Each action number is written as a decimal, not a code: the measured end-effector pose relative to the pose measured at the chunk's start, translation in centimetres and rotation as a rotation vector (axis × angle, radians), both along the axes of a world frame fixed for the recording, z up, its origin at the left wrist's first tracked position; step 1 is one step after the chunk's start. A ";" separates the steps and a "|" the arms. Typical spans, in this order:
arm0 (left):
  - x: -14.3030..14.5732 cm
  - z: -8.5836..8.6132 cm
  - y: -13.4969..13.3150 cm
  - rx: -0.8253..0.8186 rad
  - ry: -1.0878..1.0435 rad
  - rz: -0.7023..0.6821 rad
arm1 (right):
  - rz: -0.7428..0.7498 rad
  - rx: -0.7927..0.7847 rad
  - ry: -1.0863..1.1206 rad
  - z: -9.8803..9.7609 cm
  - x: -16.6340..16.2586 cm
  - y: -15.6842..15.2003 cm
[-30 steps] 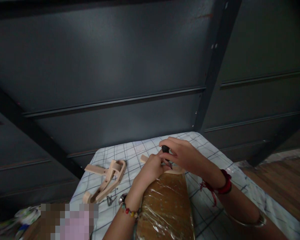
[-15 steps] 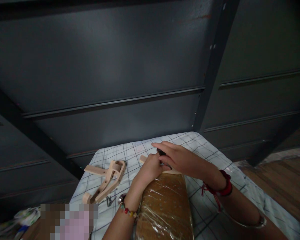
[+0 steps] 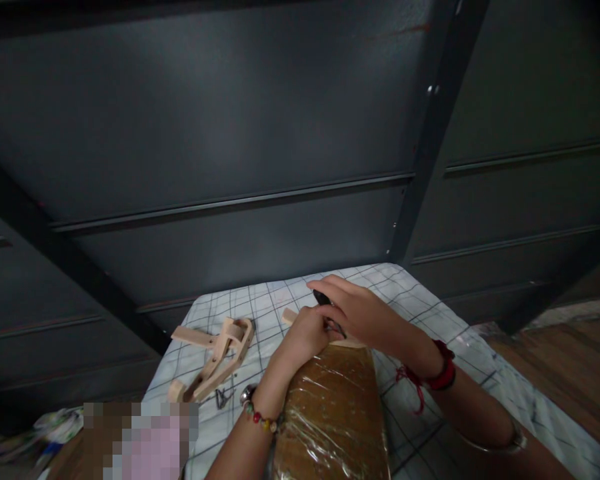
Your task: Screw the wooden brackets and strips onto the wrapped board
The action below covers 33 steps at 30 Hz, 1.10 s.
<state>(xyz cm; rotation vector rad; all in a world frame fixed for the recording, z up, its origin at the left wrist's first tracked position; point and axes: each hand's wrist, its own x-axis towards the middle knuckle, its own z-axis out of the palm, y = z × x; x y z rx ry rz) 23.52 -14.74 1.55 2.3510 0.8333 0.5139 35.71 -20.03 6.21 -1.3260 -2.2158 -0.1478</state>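
A brown board wrapped in clear plastic film (image 3: 333, 413) lies on a white checked cloth (image 3: 415, 313). My left hand (image 3: 303, 333) is curled closed at the board's far end, pressing on a pale wooden piece (image 3: 290, 315). My right hand (image 3: 360, 310) reaches over it, fingers closed round a small black-handled tool (image 3: 322, 297) whose tip points down between both hands. I cannot see the tool's tip clearly.
Pale wooden frame parts (image 3: 215, 360) lie on the cloth to the left, with small dark screws (image 3: 223, 398) beside them. A dark metal wall with a slanted post (image 3: 430, 133) rises behind. Wooden floor (image 3: 570, 360) shows at right. A pixelated patch (image 3: 140, 440) covers the lower left.
My right hand has shifted slightly and turned on the black tool; its fingers first stretched out, then curled again. The left hand stays on the wooden piece.
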 end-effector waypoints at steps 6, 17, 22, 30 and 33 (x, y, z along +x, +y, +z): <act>-0.3 0.2 0.1 -0.005 0.021 -0.017 | 0.073 -0.043 0.075 0.5 0.6 -0.4; -2.9 1.9 0.7 0.146 0.191 0.050 | 0.042 -0.019 0.170 0.1 -0.6 0.0; -3.6 2.1 1.3 0.100 0.227 0.029 | 0.025 -0.064 0.164 0.4 -0.3 0.0; -3.6 1.8 1.3 0.043 0.202 0.022 | 0.061 -0.105 0.116 0.9 0.3 -0.7; -3.6 2.0 1.3 0.075 0.209 0.024 | -0.014 -0.086 0.165 0.4 -0.2 -0.5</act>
